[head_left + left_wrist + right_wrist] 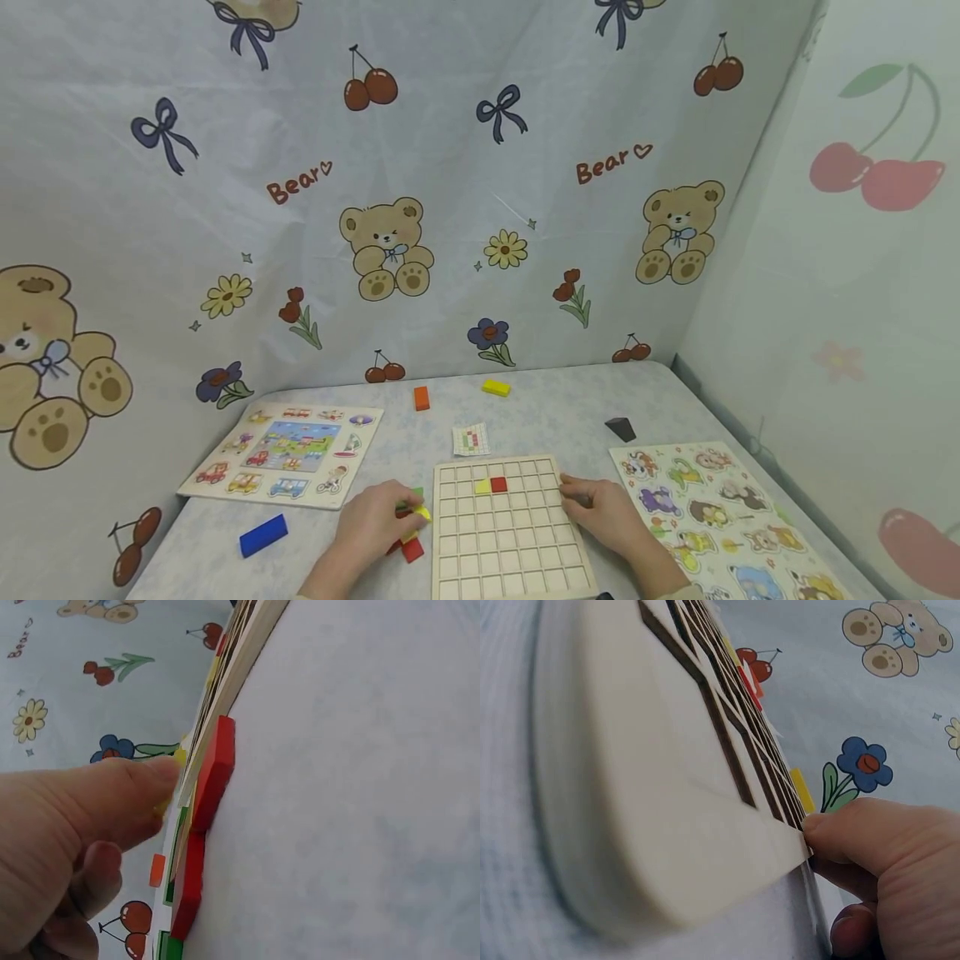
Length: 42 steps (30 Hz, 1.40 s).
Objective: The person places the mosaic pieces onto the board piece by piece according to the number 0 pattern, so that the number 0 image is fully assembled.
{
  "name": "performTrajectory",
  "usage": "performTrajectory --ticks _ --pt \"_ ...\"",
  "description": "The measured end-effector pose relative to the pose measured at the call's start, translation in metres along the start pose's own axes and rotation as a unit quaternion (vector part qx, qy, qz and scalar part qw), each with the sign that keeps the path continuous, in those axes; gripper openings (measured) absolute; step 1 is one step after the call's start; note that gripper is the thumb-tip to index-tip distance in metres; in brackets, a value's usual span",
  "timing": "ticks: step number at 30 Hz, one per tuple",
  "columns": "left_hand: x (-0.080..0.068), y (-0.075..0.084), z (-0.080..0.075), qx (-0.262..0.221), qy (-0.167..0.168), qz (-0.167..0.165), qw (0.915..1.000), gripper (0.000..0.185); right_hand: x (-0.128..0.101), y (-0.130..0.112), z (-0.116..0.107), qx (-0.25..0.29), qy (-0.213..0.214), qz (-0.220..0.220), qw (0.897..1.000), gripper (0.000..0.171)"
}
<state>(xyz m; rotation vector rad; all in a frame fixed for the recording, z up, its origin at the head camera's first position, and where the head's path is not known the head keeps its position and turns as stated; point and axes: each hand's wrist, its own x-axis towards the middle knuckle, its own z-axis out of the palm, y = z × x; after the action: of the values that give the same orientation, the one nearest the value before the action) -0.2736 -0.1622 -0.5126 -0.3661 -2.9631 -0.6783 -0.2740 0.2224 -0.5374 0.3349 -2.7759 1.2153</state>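
Note:
A wooden grid board (517, 550) lies in front of me, with one yellow cube (482, 486) and one red cube (498, 484) set side by side in its second row. My left hand (412, 510) rests on a small pile of red, yellow and green blocks (411, 546) by the board's left edge and pinches a yellow block (422, 512). In the left wrist view the thumb (142, 787) reaches that yellow piece beside two red blocks (214, 772). My right hand (573, 493) grips the board's right edge, thumb (855, 825) on the rim of the board (652, 787).
A vehicle puzzle (285, 454) lies at the left and an animal puzzle (712, 517) at the right. A blue block (262, 534), an orange block (422, 397), a yellow block (496, 387), a black wedge (620, 428) and a pattern card (470, 438) lie about. Curtains close off the back and right.

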Motion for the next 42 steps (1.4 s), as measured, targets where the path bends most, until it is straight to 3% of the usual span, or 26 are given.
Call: performTrajectory --ticks 6,12,18,23,31,42 --pt "0.012 0.019 -0.007 0.024 -0.001 0.019 0.9995 0.023 -0.002 0.002 -0.003 -0.008 0.005 0.000 1.000 0.024" --pt "0.035 0.056 -0.006 0.034 -0.013 0.072 0.9968 0.020 -0.005 0.005 -0.005 -0.001 0.002 0.002 1.000 0.026" --pt "0.059 0.093 0.012 0.061 -0.021 0.126 0.9900 0.020 -0.003 0.003 -0.006 0.002 -0.003 -0.017 1.000 0.027" --pt "0.072 0.112 0.032 0.062 -0.018 0.140 0.9880 0.021 0.000 0.001 -0.005 0.015 -0.011 -0.031 0.999 0.026" --pt "0.082 0.122 0.054 0.050 -0.026 0.122 0.9909 0.017 -0.001 0.003 -0.002 0.006 -0.012 -0.030 0.999 0.027" --pt "0.084 0.120 0.058 0.040 -0.039 0.115 0.9918 0.010 0.000 0.006 -0.001 0.006 -0.003 -0.029 1.000 0.025"
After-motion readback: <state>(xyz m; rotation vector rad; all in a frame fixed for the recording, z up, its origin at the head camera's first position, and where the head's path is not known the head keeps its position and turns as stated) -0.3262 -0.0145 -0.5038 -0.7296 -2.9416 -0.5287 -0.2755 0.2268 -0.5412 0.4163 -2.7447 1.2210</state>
